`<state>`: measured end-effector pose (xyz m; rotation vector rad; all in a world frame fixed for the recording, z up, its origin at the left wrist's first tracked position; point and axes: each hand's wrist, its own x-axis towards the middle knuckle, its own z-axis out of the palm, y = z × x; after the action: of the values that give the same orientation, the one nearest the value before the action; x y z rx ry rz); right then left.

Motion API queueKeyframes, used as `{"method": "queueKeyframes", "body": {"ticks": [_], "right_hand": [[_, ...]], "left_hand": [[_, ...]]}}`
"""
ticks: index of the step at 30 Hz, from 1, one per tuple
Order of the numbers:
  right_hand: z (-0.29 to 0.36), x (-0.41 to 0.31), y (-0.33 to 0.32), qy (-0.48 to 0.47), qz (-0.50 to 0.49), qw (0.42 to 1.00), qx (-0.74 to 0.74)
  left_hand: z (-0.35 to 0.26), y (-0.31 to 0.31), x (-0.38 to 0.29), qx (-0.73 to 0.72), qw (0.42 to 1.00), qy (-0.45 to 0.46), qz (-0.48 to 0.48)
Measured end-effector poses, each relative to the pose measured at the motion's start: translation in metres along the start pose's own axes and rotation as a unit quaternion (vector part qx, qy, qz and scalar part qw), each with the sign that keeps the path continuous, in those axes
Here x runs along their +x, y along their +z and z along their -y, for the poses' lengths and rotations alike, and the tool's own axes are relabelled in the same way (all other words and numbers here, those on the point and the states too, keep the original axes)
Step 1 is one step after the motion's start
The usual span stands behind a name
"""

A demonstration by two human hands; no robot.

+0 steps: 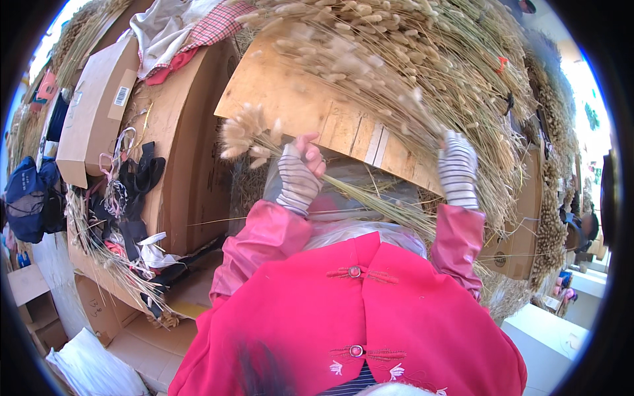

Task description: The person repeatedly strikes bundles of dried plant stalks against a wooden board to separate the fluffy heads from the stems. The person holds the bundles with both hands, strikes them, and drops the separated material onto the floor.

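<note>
My left hand (303, 171), in a striped fingerless cuff, is closed around a small bunch of dried bunny tail grass (245, 132). The fluffy heads point left and the pale green stems run down to the right, towards my right sleeve. My right hand (456, 166), in a matching striped cuff, grips stems at the edge of a large heap of the same grass (421, 64); the stems and heads beside it are blurred. Its fingertips are mostly hidden. Under the heap lies a wooden board (297, 94) with pencilled marks and pale strips near its front edge.
Tall cardboard boxes (198, 138) stand at the left, with a checked cloth (218, 24) on top. Black straps (143, 173) and loose stems hang there. Clear plastic sheeting (342, 198) covers the space before my body. More dried bundles (547, 218) and a white box (542, 341) are at the right.
</note>
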<state>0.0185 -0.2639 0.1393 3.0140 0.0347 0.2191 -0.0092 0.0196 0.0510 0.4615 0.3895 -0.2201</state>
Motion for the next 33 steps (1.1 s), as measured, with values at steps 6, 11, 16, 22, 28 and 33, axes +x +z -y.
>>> {"method": "queueKeyframes", "body": {"ticks": [6, 11, 16, 22, 28, 33], "right_hand": [[-0.025, -0.024, -0.002, 0.199, 0.308, 0.922, -0.125], [-0.021, -0.032, 0.001, 0.136, 0.210, 0.963, -0.100], [0.018, -0.007, 0.000, -0.070, 0.040, 0.979, 0.187], [0.097, 0.020, 0.025, -0.143, 0.076, 0.986, 0.033], [0.094, 0.025, 0.036, -0.138, 0.059, 0.988, 0.021], [0.093, 0.025, 0.040, -0.175, 0.020, 0.984, 0.037]], "left_hand": [[0.008, -0.004, 0.005, 0.013, 1.000, -0.005, -0.006], [0.008, -0.007, 0.004, 0.021, 1.000, -0.012, 0.010], [0.005, -0.004, -0.003, 0.044, 0.999, -0.014, 0.018], [0.003, 0.011, -0.007, 0.074, 0.997, -0.014, -0.014], [0.002, 0.019, -0.011, 0.079, 0.996, -0.032, -0.039], [0.003, 0.019, -0.008, 0.062, 0.997, -0.037, -0.037]]}}
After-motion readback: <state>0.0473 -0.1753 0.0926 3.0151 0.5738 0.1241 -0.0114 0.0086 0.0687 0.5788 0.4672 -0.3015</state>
